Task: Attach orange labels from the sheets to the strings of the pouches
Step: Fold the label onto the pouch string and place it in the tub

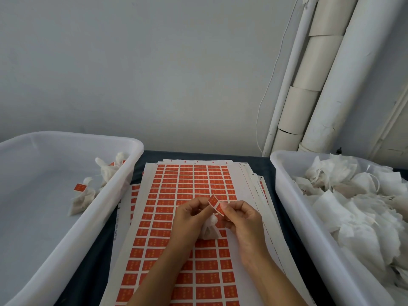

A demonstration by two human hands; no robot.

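Observation:
An orange label, bent in the middle, is pinched between my left hand and my right hand above the label sheets. A small white pouch hangs just below the label between both hands; its string is too thin to make out. The stack of sheets, covered with rows of orange labels, lies on the dark table in the middle. Labelled pouches lie in the left bin. Unlabelled white pouches fill the right bin.
A white plastic bin stands on the left and another white bin on the right, both close against the sheets. White pipes and a thin cable run up the grey wall at the back right.

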